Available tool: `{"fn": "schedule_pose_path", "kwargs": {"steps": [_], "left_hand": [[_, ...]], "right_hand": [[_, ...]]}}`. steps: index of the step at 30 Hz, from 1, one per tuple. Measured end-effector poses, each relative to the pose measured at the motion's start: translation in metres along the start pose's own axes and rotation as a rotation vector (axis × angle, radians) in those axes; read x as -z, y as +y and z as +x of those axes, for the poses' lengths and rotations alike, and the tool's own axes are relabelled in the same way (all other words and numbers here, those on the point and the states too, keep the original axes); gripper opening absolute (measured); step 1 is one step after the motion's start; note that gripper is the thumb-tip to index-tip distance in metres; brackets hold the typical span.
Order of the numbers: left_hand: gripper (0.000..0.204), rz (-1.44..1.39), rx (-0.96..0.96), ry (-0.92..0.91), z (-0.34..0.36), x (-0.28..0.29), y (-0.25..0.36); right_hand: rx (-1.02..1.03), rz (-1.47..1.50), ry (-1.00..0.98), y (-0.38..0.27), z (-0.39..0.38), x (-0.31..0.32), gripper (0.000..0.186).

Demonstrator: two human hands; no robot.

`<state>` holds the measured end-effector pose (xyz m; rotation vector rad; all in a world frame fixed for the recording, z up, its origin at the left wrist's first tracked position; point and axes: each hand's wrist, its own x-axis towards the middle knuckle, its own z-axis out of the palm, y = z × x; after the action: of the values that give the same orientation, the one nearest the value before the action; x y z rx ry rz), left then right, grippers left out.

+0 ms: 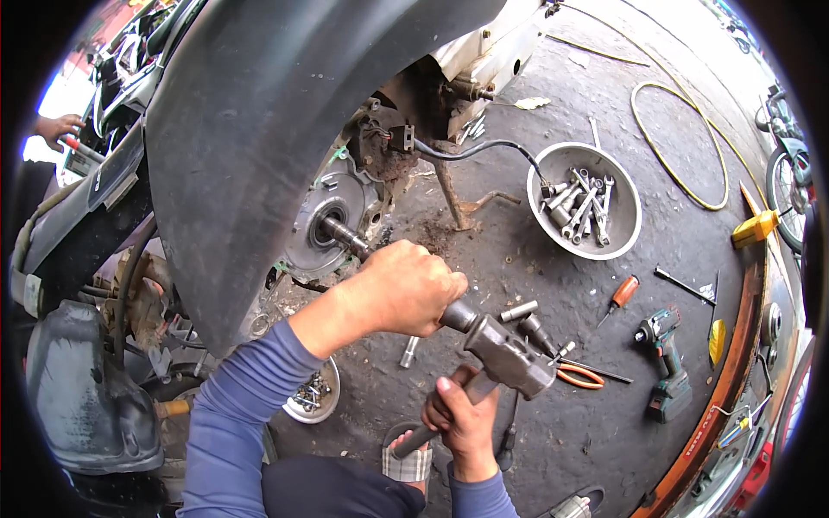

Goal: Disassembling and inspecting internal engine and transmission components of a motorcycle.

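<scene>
My left hand (401, 289) is wrapped round a thick steel rod (347, 239). The rod's far end meets the hub of a round metal engine part (326, 192) on the motorbike. Below it, my right hand (466, 416) grips the handle of a hammer. The heavy hammer head (511, 356) is at the rod's near end; whether they touch, I cannot tell. Dark plastic bodywork (250, 129) hangs over the engine part and hides some of it.
Wrenches and sockets fill a metal bowl (635, 220). Nearby lie a screwdriver (623, 292), cordless driver (665, 363) and orange-handled pliers (580, 375). A small bowl of bolts (313, 393) sits under my left arm. Another person's hand (59, 129) shows far left.
</scene>
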<state>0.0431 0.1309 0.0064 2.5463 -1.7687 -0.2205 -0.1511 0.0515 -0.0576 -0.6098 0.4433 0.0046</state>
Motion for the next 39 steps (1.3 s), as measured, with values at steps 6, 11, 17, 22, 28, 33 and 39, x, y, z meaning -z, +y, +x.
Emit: {"fn": "schedule_pose_path", "kwargs": {"steps": [6, 11, 17, 22, 28, 33, 39], "left_hand": [[0.024, -0.007, -0.025, 0.016, 0.002, 0.003, 0.0], [0.024, -0.002, -0.021, 0.061, 0.01, -0.003, 0.004], [0.011, 0.133, -0.08, 0.597, -0.014, -0.02, 0.004], [0.011, 0.211, -0.069, 0.686, -0.019, -0.027, 0.011], [0.013, 0.202, 0.007, 0.652, -0.027, -0.033, 0.023], [0.012, 0.147, 0.04, 0.644, -0.026, -0.037, 0.019], [0.011, 0.07, -0.154, 0.487, -0.014, -0.02, 0.058]], "right_hand": [[0.875, 0.463, 0.163, -0.095, -0.045, 0.068, 0.021], [0.623, -0.247, 0.41, 0.022, -0.014, 0.043, 0.033], [-0.383, -0.112, 0.336, 0.079, -0.016, 0.049, 0.028], [-0.018, -0.025, 0.206, 0.011, 0.021, 0.029, 0.031], [0.078, -0.17, -0.014, -0.041, 0.051, -0.016, 0.027], [0.329, -0.521, 0.028, -0.029, 0.045, -0.01, 0.03], [0.343, -0.294, 0.222, -0.038, -0.012, 0.0, 0.039]]}}
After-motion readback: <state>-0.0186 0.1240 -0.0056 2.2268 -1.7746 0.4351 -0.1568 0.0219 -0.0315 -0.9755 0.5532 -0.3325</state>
